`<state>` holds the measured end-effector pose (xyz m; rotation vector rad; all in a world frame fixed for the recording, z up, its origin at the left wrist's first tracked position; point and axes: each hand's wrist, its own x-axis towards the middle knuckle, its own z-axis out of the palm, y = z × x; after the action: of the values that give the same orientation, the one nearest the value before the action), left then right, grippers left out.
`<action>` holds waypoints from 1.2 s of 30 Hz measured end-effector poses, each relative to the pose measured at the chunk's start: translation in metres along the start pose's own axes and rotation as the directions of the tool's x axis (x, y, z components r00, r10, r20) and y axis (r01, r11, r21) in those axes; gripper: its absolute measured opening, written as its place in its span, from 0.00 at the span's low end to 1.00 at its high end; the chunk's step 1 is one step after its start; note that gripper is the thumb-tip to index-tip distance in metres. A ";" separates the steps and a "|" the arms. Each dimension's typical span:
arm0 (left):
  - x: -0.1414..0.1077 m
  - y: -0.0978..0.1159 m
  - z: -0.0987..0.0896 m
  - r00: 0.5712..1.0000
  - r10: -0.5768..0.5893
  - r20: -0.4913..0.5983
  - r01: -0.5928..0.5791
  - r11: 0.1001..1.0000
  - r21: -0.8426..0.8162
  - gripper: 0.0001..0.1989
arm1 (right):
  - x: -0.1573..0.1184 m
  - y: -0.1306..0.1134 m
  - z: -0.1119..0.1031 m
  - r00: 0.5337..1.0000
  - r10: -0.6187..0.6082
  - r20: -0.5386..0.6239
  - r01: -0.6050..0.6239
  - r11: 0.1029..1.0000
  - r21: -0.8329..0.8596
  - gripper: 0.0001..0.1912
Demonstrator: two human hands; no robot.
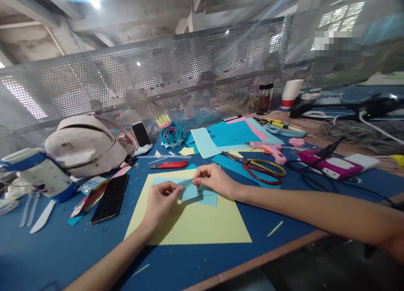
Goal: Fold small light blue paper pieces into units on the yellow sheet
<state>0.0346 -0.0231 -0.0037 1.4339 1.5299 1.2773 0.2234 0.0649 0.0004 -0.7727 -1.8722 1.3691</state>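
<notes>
Between my two hands is a small light-blue piece of paper (190, 191), pinched at its left edge by my left hand (163, 198) and at its right edge by my right hand (216, 180). Both hands have thumb and fingers closed on it. Under it lies more light-blue paper (208, 199), resting on a large pale-yellow sheet (195, 228). Just beyond the yellow sheet is a red utility knife (168, 164). Scissors (263, 169) with red and yellow handles lie right of my right hand, above the forearm.
A smartphone (110, 198), a cup (41, 173) and a pale backpack (88, 145) stand or lie at left. Behind are a layered paper flower (172, 135) and stacked coloured sheets (232, 133). A pink glue gun (273, 151), a magenta power strip (331, 164) and cables occupy the right.
</notes>
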 end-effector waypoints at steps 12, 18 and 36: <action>0.001 0.001 -0.001 1.000 0.004 0.014 -0.004 1.000 -0.001 0.16 | -0.005 -0.010 0.000 0.999 -0.016 0.047 0.017 1.000 -0.017 0.20; 0.002 0.000 -0.002 1.000 -0.002 -0.024 0.001 0.999 -0.038 0.17 | -0.004 -0.001 0.005 0.993 0.023 0.114 -0.027 0.999 0.033 0.23; 0.004 -0.002 -0.004 0.996 0.008 -0.091 -0.019 0.992 -0.123 0.17 | -0.003 0.004 0.002 0.986 -0.017 0.164 0.019 1.000 -0.011 0.18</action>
<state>0.0295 -0.0198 -0.0044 1.3262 1.4740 1.4361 0.2242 0.0622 -0.0042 -0.6644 -2.0106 1.4483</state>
